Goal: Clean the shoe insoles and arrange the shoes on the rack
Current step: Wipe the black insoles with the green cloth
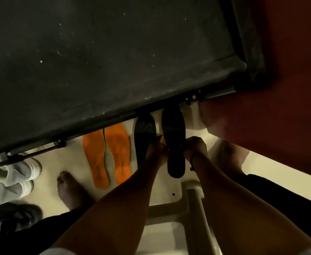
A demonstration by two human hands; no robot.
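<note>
The two bare arms are closest to the camera, reaching up from the bottom of the frame toward the middle. Under them sits a pale plastic stool (193, 205) on the light floor (72, 159). The biggest thing here is the dark shoe rack cover (95, 61), which fills the whole upper left and runs down in a slant to the lower left. Two grey and white shoes (13, 177) sit at the left edge, partly under the rack. Two orange insoles (107, 153) lie flat on the floor side by side, left of the middle, with their toes pointing up toward the rack. Right of them are two black insoles, and these are the ones being worked on. The left black insole (143, 133) lies long-ways up and down the frame, and the left hand (156, 150) is over its lower half with curled fingers; I think it holds that insole, but it is too dark to be sure. The right black insole (174, 140) also points up and down, just beside its twin. It lies just left of the right hand (196, 147), which is curled at its right edge and seems to grip it there. Each hand is next to its own insole, so both can likely be lifted straight up together. A bare foot (70, 188) rests on the floor at lower left.
</note>
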